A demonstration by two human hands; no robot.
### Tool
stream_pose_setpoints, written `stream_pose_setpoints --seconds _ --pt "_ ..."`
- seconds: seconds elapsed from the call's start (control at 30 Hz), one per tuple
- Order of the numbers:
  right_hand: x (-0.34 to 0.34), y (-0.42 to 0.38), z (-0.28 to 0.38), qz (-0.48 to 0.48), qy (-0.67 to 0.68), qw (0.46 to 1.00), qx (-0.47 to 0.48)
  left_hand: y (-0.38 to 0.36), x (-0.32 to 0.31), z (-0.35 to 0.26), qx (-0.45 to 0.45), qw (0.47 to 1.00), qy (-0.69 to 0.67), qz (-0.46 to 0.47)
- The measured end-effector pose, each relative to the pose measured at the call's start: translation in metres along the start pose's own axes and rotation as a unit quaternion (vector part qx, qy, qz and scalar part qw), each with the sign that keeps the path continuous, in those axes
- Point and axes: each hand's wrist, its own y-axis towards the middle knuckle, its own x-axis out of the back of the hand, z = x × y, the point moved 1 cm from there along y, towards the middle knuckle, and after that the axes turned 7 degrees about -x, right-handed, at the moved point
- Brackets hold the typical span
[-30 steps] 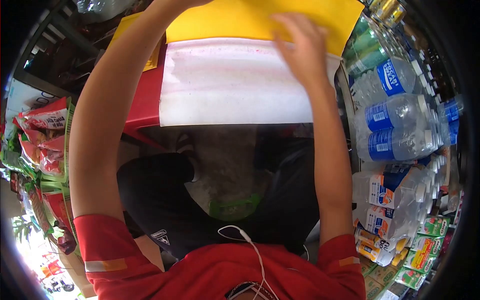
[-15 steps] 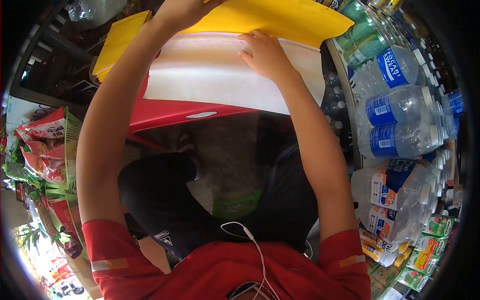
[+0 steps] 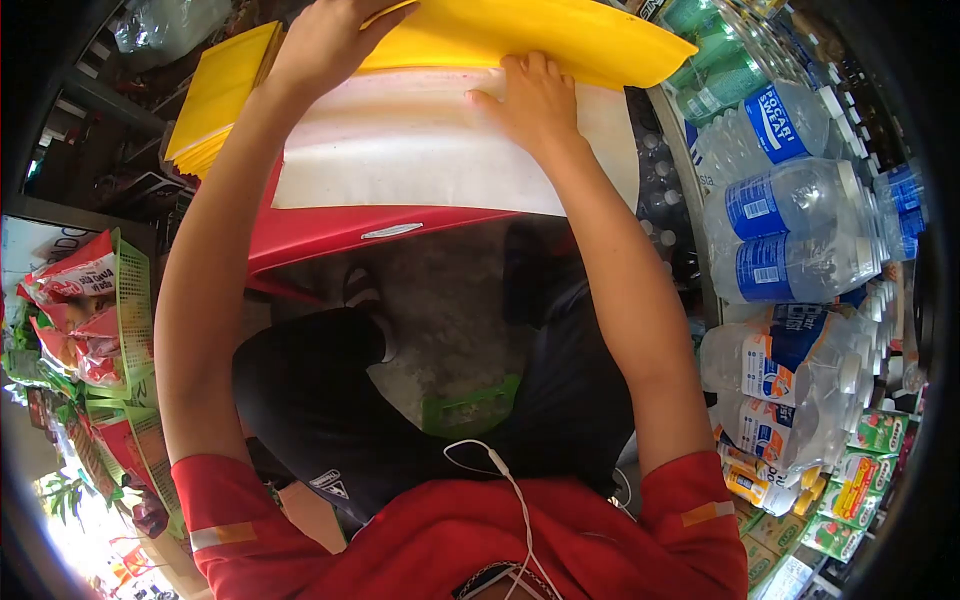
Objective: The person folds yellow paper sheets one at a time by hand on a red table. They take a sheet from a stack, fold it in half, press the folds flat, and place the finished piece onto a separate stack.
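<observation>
A large yellow sheet (image 3: 500, 30) lies across the far side of a red table (image 3: 340, 228), its near edge over a white sheet (image 3: 420, 165). At the yellow sheet's left end is my left hand (image 3: 330, 48), thumb stretched out and apart from the fingers; the top of the view cuts off some of its fingertips. My right hand (image 3: 541, 105) rests palm down with fingers spread, its fingertips at the edge where yellow meets white and its thumb over the white sheet. To the left of my left hand is a stack of folded yellow sheets (image 3: 220, 95).
Packs of plastic bottles (image 3: 775, 210) line a shelf on the right, above small green boxes (image 3: 845, 530). Green baskets with red packets (image 3: 85, 290) stand on the left. A green plastic object (image 3: 470, 408) lies on the floor between my legs.
My left hand has shifted left and down along the yellow sheet. My right hand has moved slightly right with its fingers still at the sheet's edge. The whole view has shifted slightly.
</observation>
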Motion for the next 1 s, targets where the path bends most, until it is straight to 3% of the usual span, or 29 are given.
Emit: stream_pose_setpoints --seconds 0.13,0.23,0.37,0.47,0.57,0.67,0.87,0.9,1.0 --pt "0.003 -0.005 -0.003 0.02 0.001 1.0 -0.014 -0.003 0.0 0.001 -0.002 1.0 -0.002 0.01" --pt "0.0 -0.007 -0.01 0.03 -0.001 1.0 0.008 -0.014 -0.01 0.001 -0.061 0.997 -0.016 -0.048" --pt "-0.002 -0.013 -0.019 0.027 0.017 0.998 0.047 -0.036 -0.018 -0.003 -0.013 1.0 0.0 0.003" --pt "-0.003 -0.018 -0.021 0.018 0.008 0.998 0.052 -0.048 -0.014 -0.022 -0.046 0.999 -0.018 -0.009" --pt "-0.013 -0.021 -0.02 -0.124 -0.016 0.988 0.091 -0.062 -0.015 -0.035 -0.047 0.999 -0.015 0.0" --pt "0.008 -0.027 -0.016 0.089 0.124 0.987 0.047 -0.077 -0.016 -0.052 -0.042 0.998 -0.027 0.025" --pt "0.047 -0.092 -0.008 0.107 0.137 0.983 0.061 -0.105 -0.028 -0.072 -0.05 0.997 -0.028 0.06" --pt "0.048 -0.111 -0.007 0.049 0.096 0.992 0.063 -0.108 -0.027 -0.076 -0.049 0.995 -0.024 0.081" --pt "0.088 -0.15 -0.001 0.054 0.322 0.945 0.031 -0.121 -0.027 -0.085 -0.061 0.995 -0.019 0.08"
